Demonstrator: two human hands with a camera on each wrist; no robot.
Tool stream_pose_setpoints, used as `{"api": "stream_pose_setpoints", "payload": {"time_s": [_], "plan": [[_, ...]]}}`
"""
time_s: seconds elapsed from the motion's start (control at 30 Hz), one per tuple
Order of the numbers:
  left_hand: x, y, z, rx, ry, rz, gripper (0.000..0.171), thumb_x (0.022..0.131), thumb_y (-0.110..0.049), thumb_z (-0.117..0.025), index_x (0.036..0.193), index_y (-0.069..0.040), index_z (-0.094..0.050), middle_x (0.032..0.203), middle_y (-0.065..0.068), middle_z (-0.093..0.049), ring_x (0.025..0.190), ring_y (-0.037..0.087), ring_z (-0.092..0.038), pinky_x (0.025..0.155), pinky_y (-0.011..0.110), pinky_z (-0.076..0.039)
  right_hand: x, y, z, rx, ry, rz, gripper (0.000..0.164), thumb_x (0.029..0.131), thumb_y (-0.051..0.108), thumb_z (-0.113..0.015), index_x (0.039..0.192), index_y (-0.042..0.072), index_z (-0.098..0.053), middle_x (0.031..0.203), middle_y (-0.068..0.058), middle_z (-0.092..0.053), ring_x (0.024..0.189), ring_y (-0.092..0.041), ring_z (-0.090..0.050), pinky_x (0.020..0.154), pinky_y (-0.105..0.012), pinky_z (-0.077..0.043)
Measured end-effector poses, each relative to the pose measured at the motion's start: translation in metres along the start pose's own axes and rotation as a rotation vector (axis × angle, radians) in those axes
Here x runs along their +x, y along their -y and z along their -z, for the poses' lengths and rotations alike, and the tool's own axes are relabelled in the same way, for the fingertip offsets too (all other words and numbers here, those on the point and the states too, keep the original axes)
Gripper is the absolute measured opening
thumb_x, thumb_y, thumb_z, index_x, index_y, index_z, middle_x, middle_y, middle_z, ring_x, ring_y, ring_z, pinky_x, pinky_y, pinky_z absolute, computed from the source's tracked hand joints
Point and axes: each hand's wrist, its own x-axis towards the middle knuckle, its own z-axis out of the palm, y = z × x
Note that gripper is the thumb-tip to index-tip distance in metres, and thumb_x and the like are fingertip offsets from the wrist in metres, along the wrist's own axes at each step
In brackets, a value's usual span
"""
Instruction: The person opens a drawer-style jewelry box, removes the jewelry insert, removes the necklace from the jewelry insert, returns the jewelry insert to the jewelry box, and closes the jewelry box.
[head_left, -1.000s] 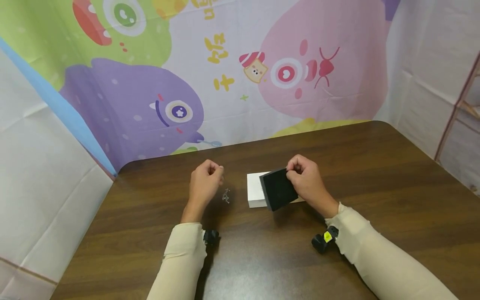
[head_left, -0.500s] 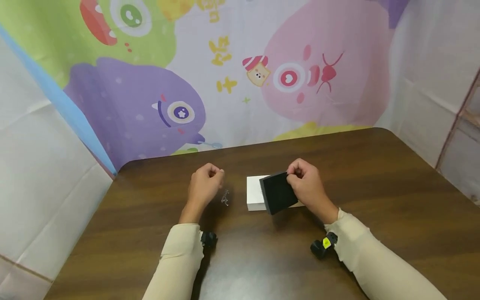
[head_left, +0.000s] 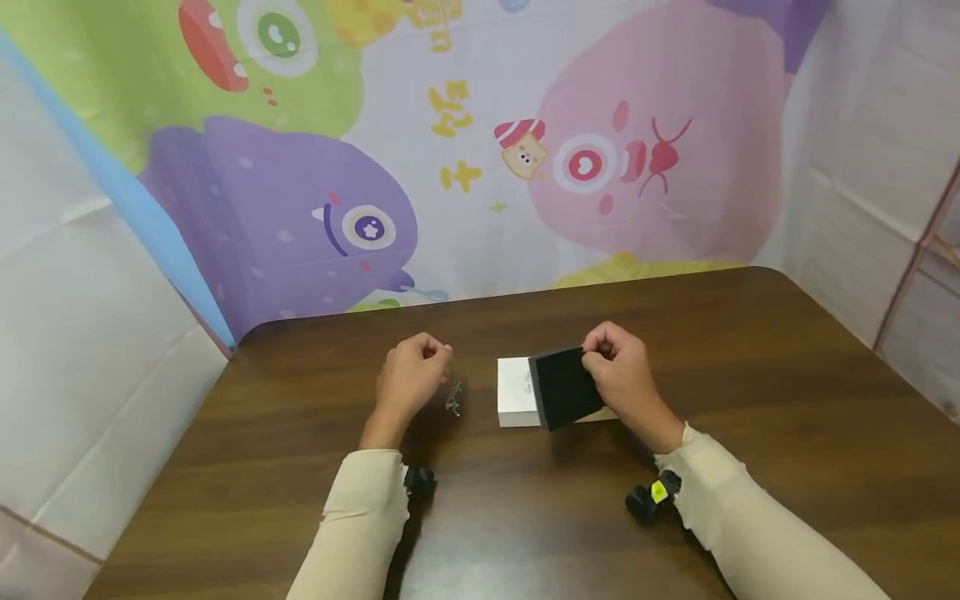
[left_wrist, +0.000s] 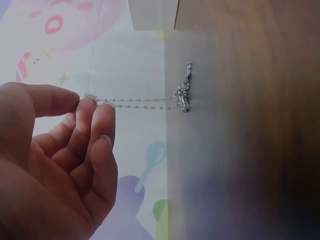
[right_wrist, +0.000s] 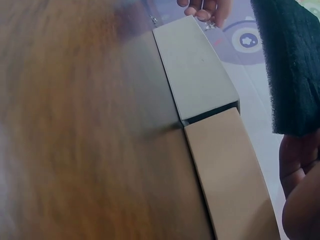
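My left hand (head_left: pixel 408 379) pinches a thin silver chain necklace (left_wrist: pixel 142 100) between thumb and fingertips. Two strands run from the fingertips to a sparkling bunched part (left_wrist: pixel 183 95) that hangs over the wooden table. My right hand (head_left: pixel 626 379) pinches one edge of a black square pad (head_left: pixel 566 387) with a fuzzy face and a grey rim, held tilted above a small box. That box has a white sleeve (right_wrist: pixel 197 70) with faint lettering and a tan part (right_wrist: pixel 232 175) lined up end to end with it. In the head view the pad covers much of the box.
The brown wooden table (head_left: pixel 480 517) extends around both hands. Behind its far edge hangs a cloth (head_left: pixel 465 242) printed with cartoon monsters. A small black wrist camera (head_left: pixel 418 483) is strapped at the left cuff, another camera (head_left: pixel 643 502) at the right.
The head view has shifted slightly. The black pad has turned a little, and lettering on the white sleeve now shows beside it. Both hands keep their holds.
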Motion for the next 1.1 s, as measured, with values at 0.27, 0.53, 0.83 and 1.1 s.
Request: {"api": "stream_pose_setpoints", "payload": {"time_s": [0.27,0.53,0.83,1.1], "plan": [[-0.003,-0.007,-0.001,-0.002,0.022,-0.014,0.024,0.098,-0.038,-0.059,0.089,-0.018,-0.069,0.073,-0.005,-0.067,0.068,0.014,-0.063,0.065,0.040,-0.044,-0.004,0.006,0.007,-0.012,-0.004,-0.023,0.012,0.081,-0.018,-0.052,0.078,-0.008,-0.056,0.069,-0.009,-0.052,0.060,-0.011,-0.046,0.055,-0.023,-0.038],[-0.003,-0.009,0.010,0.029,0.032,-0.003,0.024,0.100,-0.038,-0.061,0.091,-0.018,-0.071,0.077,-0.005,-0.069,0.072,0.015,-0.065,0.069,0.042,-0.045,0.000,-0.012,0.007,-0.001,-0.018,-0.020,0.013,0.079,-0.018,-0.053,0.078,-0.006,-0.057,0.070,-0.005,-0.052,0.060,-0.011,-0.047,0.053,-0.023,-0.037],[-0.006,-0.004,0.007,0.066,0.060,0.030,0.022,0.099,-0.037,-0.062,0.093,-0.018,-0.072,0.079,-0.006,-0.069,0.075,0.017,-0.063,0.078,0.045,-0.044,0.002,-0.030,0.005,0.004,-0.010,-0.045,0.015,0.080,-0.017,-0.056,0.078,-0.003,-0.058,0.069,-0.003,-0.052,0.060,-0.011,-0.047,0.053,-0.023,-0.037],[-0.005,-0.002,0.001,0.094,0.061,0.055,0.021,0.098,-0.037,-0.063,0.092,-0.019,-0.072,0.075,-0.005,-0.067,0.073,0.018,-0.061,0.070,0.043,-0.045,-0.003,-0.003,0.010,0.009,0.004,-0.035,0.010,0.079,-0.019,-0.052,0.078,-0.009,-0.056,0.067,-0.004,-0.050,0.058,-0.008,-0.044,0.054,-0.022,-0.037]]}}
